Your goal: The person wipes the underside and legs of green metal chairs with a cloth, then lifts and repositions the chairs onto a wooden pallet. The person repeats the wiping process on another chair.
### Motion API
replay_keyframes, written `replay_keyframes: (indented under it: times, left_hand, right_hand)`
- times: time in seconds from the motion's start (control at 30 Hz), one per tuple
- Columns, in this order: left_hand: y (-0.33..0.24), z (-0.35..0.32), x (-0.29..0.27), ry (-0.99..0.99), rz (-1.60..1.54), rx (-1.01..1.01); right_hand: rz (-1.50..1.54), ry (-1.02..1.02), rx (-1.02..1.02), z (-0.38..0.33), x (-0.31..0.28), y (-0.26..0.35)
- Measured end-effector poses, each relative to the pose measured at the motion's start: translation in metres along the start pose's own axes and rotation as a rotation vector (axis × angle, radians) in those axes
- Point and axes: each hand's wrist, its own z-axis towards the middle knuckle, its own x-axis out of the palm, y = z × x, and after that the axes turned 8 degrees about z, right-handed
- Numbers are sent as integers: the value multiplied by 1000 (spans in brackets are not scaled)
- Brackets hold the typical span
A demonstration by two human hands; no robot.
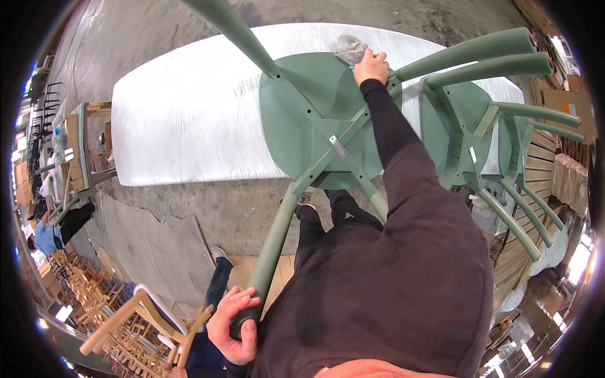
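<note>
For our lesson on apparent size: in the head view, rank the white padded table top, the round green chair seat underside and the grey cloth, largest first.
1. White padded table top
2. Round green chair seat underside
3. Grey cloth, at the right hand

Clear differences; no ties.

Furniture workshop, concrete floor (239, 214), stacked wooden chairs (120, 327), green chairs (479, 126) on covered table (189, 120)

Dark maroon long-sleeved top, black fitted undersleeve — black trousers, bare hands

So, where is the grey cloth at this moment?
In the head view, the grey cloth lies upper centre, under the right hand, on the green chair.
</note>
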Motion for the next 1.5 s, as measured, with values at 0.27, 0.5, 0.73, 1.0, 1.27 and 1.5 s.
replay_keyframes:
  times: [0.27,0.5,0.73,1.0,1.27,1.5]
  left_hand:
    - [-2,-1,1,-28,18,-46]
    - [0,-13,3,-84,47,-88]
    - [-2,-3,6,-100,26,-45]
    - [1,-5,1,-83,46,-50]
    - [5,1,1,-84,-4,-3]
    - [3,-4,-2,-91,63,-33]
  right_hand:
    - [313,400,-682,-60,18,37]
    - [-257,141,-490,20,-23,-38]
    - [66,293,-584,-53,-25,-41]
    - [-351,695,-913,-34,-51,-23]
    - [-163,880,-807,-52,-27,3]
    - [559,104,-192,-6,62,103]
